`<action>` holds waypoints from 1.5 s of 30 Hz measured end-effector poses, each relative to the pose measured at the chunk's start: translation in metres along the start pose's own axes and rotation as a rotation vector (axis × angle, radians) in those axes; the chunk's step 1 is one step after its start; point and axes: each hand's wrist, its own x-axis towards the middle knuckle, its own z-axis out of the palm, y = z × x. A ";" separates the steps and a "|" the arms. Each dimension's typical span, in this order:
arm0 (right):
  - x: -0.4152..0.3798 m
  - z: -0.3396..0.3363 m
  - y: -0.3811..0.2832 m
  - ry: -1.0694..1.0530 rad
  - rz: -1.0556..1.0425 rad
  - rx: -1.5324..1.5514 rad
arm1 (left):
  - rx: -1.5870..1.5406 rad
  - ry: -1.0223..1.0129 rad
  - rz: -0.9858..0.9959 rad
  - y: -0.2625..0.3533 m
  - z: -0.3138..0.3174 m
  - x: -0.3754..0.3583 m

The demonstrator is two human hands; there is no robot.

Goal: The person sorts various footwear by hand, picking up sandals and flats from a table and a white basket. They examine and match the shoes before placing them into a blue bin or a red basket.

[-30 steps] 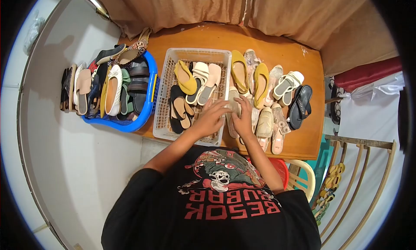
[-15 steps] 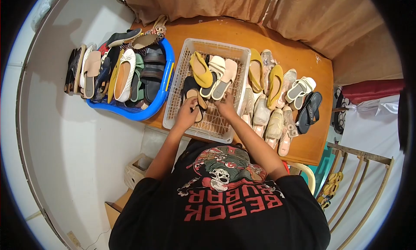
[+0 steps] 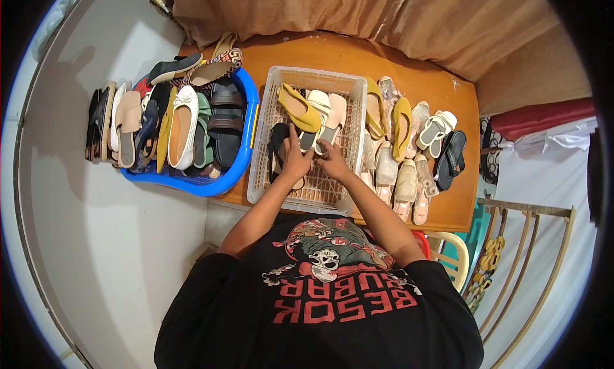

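Observation:
A white plastic basket [image 3: 261,158] stands in front of me with several shoes inside. My left hand [image 3: 295,161] is over it, fingers stretched toward the toe of a mustard-yellow flat shoe [image 3: 299,113]. My right hand [image 3: 334,164] has its fingers apart at the heel end of a beige slide sandal [image 3: 335,110]. Between the two hands lies a white-strapped sandal [image 3: 318,101], partly covered by the yellow shoe. Black footwear [image 3: 277,145] sits at the basket's left, partly hidden behind my left hand and wrist.
To the left, a blue basket [image 3: 246,154] is packed with mixed shoes. Rows of shoes lie right of the white basket, including a yellow flat [image 3: 401,129], white sandals [image 3: 437,131] and black flip-flops [image 3: 451,161]. A brown curtain [image 3: 320,10] hangs behind the wooden table [image 3: 457,209].
My left hand has left the black footwear and moved right and up to the yellow shoe. My right hand stays by the beige slide. The camera view has shifted slightly.

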 end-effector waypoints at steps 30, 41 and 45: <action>-0.001 0.051 -0.098 0.246 -0.014 -0.776 | 0.218 -0.303 0.093 -0.066 -0.074 -0.039; -0.015 0.071 -0.020 -0.197 0.423 0.245 | -0.570 -0.387 -0.771 -0.079 -0.066 -0.023; -0.024 0.055 -0.052 -0.185 0.466 0.347 | -0.615 -0.575 -0.835 -0.088 -0.072 -0.022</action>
